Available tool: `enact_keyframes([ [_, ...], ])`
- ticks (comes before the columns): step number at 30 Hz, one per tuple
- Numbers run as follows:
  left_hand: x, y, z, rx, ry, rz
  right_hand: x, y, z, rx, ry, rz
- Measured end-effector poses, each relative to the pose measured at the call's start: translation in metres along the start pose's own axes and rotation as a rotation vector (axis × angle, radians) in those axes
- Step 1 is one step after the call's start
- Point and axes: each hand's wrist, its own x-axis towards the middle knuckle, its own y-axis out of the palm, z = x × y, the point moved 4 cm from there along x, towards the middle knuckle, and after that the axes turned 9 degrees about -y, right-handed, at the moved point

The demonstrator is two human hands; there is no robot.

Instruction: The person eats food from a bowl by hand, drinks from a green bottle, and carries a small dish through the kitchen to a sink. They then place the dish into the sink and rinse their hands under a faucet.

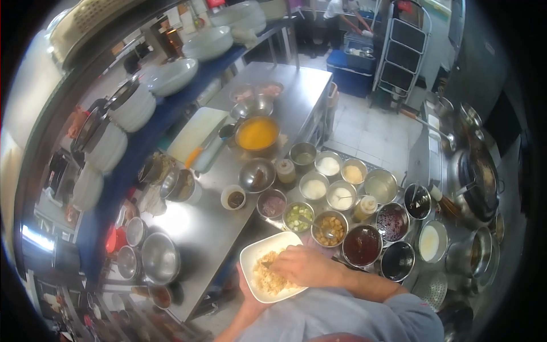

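Note:
My left hand point(246, 289) grips a white square bowl point(250, 251) from its left side, close to my body. Inside lies a crumbly, golden rice-like food point(270, 282). My right hand point(302, 265) reaches over the bowl's right rim, fingers bunched and curled down at the food. A small dark bit shows by the fingertips; what they pinch is hidden. Just beyond the bowl stand a tin of green diced vegetable point(297, 215) and a tin of brown cubes point(330, 228) with a spoon in it.
To the right are several tins of sauces, including a dark red sauce point(362, 245), and a wok point(478, 176). A steel table point(211, 211) on the left carries a bowl of yellow liquid point(257, 134) and a knife point(205, 157). Another person point(336, 20) works at the back.

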Motion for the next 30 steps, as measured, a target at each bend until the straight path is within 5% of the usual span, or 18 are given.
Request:
enact_keyframes([
  [14,-0.027,-0.014,-0.015,-0.039,0.093,0.028,0.020,0.020,-0.009,0.055,0.034,-0.101],
  [17,-0.026,-0.020,-0.005,-0.148,0.067,0.051,0.018,0.042,-0.017,0.021,0.139,0.268],
  [30,-0.033,-0.024,0.010,-0.196,0.172,-0.039,0.029,0.081,-0.009,-0.023,0.038,0.433],
])
